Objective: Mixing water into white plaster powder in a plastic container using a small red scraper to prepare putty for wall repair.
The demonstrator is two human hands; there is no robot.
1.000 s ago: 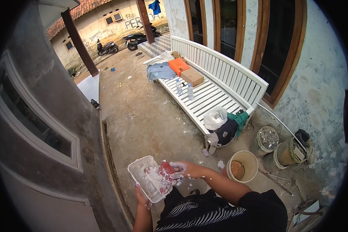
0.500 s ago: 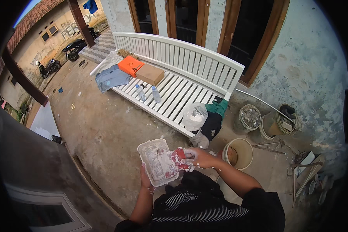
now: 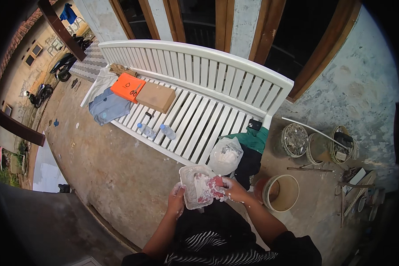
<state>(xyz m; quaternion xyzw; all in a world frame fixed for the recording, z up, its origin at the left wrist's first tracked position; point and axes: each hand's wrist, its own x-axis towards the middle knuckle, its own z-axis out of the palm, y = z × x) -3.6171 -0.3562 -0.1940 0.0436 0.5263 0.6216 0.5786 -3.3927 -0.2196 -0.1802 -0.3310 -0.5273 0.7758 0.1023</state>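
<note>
A white rectangular plastic tub (image 3: 187,178), smeared with white paste, is tilted in front of my body. My left hand (image 3: 176,200) grips its left edge, thumb up along the side. In my right hand (image 3: 234,190) is a red scraper (image 3: 216,184), its blade end inside the tub among the paste. White paste coats both the scraper and my right fingers; how they wrap its grip is partly hidden. Just beyond the tub, a clear plastic bag (image 3: 226,155) with white material rests on the white slatted bench (image 3: 199,128).
On the bench lie two water bottles (image 3: 167,131), a cardboard box (image 3: 156,98), an orange package (image 3: 127,87), a grey-blue cloth (image 3: 108,106) and a phone (image 3: 254,124) on green fabric. An open bucket (image 3: 292,181) stands to my right, with rubble-filled buckets (image 3: 294,140) beyond it.
The view has shifted closer to the bench. The tub and scraper are now nearer the plastic bag, and the left hand has a firmer grip around the tub's edge.
</note>
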